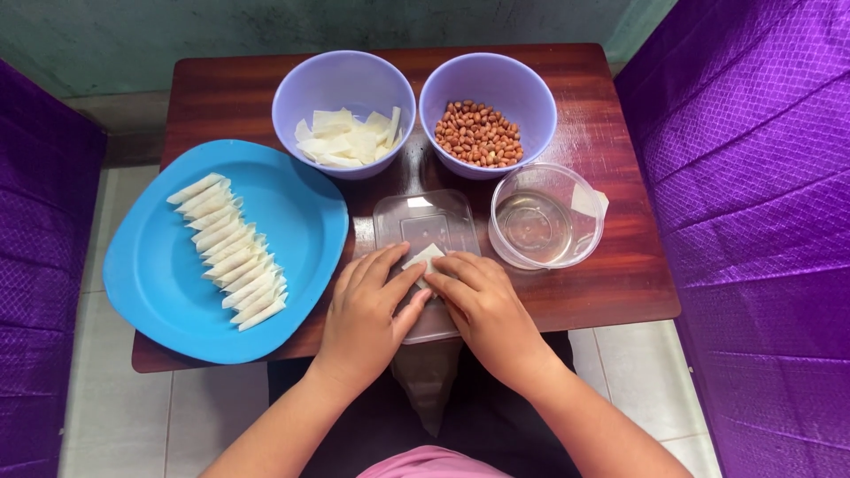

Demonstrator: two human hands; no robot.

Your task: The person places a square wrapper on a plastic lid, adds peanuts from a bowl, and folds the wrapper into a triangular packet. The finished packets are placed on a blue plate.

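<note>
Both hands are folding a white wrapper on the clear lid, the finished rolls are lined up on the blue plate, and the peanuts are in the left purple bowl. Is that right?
Not quite. The head view shows the peanuts in the right purple bowl; the left purple bowl holds cut white wrappers. The rest stands: left hand and right hand press a wrapper on the clear lid, rolls on the blue plate.

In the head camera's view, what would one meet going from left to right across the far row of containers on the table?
Blue plate with folded wrappers → purple bowl of wrapper pieces → purple bowl of peanuts → clear round container.
</note>
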